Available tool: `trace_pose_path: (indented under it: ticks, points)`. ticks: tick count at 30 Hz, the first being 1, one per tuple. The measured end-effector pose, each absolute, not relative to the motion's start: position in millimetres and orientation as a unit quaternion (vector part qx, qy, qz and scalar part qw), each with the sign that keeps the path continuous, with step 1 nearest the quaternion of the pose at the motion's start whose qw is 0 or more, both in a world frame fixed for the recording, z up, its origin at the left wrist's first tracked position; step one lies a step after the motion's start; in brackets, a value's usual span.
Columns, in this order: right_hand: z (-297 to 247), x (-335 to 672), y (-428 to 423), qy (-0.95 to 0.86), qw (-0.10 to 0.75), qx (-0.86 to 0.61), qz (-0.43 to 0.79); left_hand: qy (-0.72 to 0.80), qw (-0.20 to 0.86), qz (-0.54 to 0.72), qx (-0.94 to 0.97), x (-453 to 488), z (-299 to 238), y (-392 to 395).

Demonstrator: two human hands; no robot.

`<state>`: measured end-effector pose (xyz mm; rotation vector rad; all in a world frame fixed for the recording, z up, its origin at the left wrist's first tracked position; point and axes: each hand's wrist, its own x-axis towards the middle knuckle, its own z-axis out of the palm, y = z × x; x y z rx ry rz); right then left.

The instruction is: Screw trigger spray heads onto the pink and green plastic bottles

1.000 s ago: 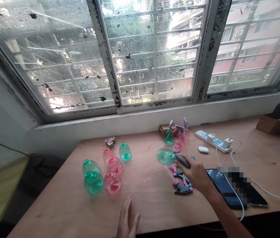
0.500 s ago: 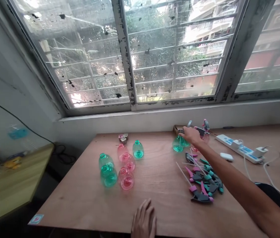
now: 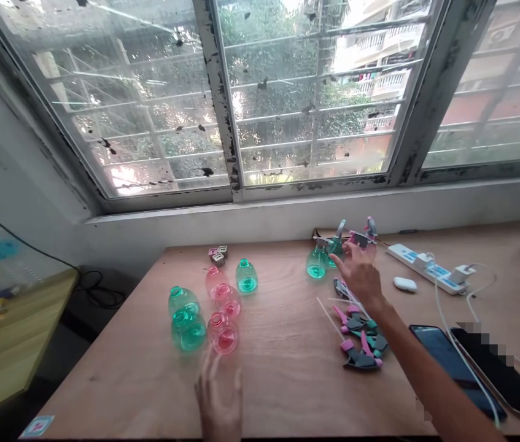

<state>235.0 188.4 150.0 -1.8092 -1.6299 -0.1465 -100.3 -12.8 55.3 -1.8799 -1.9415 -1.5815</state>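
Observation:
My left hand (image 3: 219,396) is slightly blurred, fingers spread and holding nothing, just in front of the nearest pink bottle (image 3: 223,334). Further back stand other capless bottles, pink and green, among them a green one (image 3: 246,277). My right hand (image 3: 361,273) hovers with fingers apart beside the spray bottles at the back. A green spray bottle (image 3: 316,265) with a trigger head stands left of it. Behind the fingers is a pink-and-grey spray head (image 3: 360,238), its bottle mostly hidden. Under the right wrist lies a pile of loose spray heads (image 3: 361,356) with white tubes.
A white power strip (image 3: 425,269) with plugged-in chargers lies at the right, near a white earbud case (image 3: 405,284). Two phones (image 3: 453,362) with cables are at the front right. Small printed cubes (image 3: 218,255) sit at the back left. Windows line the wall.
My right hand has let go of the green spray bottle and drawn back toward me, fingers apart. My left hand has lifted from the table edge toward the pink bottles. The view has shifted right.

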Motion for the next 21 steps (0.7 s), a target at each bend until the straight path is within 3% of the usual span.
trace_pose_path:
  ticks: [3, 8, 14, 17, 21]
  points:
    - [120.8, 229.4, 140.5, -0.613, 0.388, -0.687, -0.031, -0.658, 0.04, -0.528, -0.535, -107.6, 101.0, 0.9]
    - [51.2, 210.7, 61.8, -0.619, 0.404, -0.673, 0.019, -0.682, -0.045, -0.518, -0.515, -115.5, 131.9, 30.5]
    - [-12.8, 189.8, -5.2, -0.622, 0.427, -0.655, 0.035, -0.632, -0.123, -0.5, -0.579, -101.6, 69.1, 44.4]
    - [-19.7, 185.0, -12.4, -0.642, 0.407, -0.65, 0.018, -0.578, -0.188, -0.397, -0.688, -76.0, 35.5, 37.0]
    - [-13.5, 178.3, -2.5, -0.663, 0.368, -0.651, 0.031, -0.546, -0.285, -0.355, -0.703, -29.2, 16.0, 35.0]
